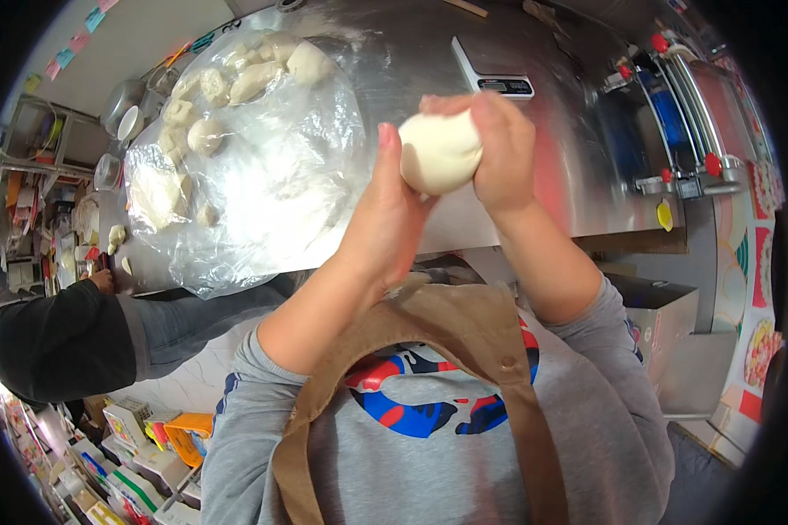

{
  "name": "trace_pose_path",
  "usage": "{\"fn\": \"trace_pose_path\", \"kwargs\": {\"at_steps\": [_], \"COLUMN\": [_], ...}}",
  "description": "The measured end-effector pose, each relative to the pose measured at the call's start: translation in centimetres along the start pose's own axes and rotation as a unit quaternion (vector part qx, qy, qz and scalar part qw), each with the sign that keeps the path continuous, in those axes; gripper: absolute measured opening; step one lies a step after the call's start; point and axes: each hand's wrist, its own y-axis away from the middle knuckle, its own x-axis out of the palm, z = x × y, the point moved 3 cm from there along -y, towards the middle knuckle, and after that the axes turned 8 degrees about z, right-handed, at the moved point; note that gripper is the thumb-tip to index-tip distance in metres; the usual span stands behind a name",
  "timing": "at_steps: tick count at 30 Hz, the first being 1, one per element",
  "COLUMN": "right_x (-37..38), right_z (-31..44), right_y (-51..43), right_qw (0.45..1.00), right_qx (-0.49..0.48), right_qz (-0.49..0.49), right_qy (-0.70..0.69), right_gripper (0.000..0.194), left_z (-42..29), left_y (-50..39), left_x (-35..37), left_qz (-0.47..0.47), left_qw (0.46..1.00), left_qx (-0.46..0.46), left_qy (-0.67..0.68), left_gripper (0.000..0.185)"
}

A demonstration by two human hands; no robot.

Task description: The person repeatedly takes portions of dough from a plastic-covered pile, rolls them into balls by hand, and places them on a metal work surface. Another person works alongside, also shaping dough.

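A smooth, pale ball of dough is held up between my two hands, above the front part of the steel table. My left hand cups it from the left and below, thumb pointing up. Wrapped around its right side and top is my right hand, slightly blurred. To the left, a large clear plastic sheet covers several pieces of dough, among them a round ball and a longer lump. Beyond my hands sits a small white digital scale; its display is too small to read.
A dough-rolling machine with red knobs stands at the table's right end. Bowls line the left edge, near small dough scraps. A person in dark clothing stands at my left, one hand at the table. A metal box is below right.
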Motion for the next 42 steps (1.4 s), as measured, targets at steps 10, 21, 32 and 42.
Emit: {"fn": "trace_pose_path", "kwargs": {"at_steps": [10,21,32,42], "right_x": [-0.3,-3.2,-5.0,-5.3], "right_z": [-1.2,0.3,-3.9,-0.9], "right_y": [0.9,0.2,4.1,5.1], "right_qw": [0.991,0.956,0.856,0.808], "right_qx": [-0.021,-0.161,0.294,0.444], "right_qz": [0.111,0.22,0.307,0.261], "right_qy": [-0.073,0.108,-0.294,-0.284], "right_gripper": [0.054,0.036,0.087,0.09], "left_z": [0.7,2.4,5.2,6.9], "left_y": [-1.5,-3.0,-2.6,-1.2], "left_x": [-1.0,0.8,-1.5,-1.8], "left_qz": [-0.062,-0.105,-0.119,-0.005], "left_qw": [0.985,0.975,0.966,0.981], "left_qx": [-0.034,-0.033,-0.097,-0.129], "left_qy": [0.16,0.193,0.209,0.145], "left_gripper": [0.066,0.053,0.056,0.061]}}
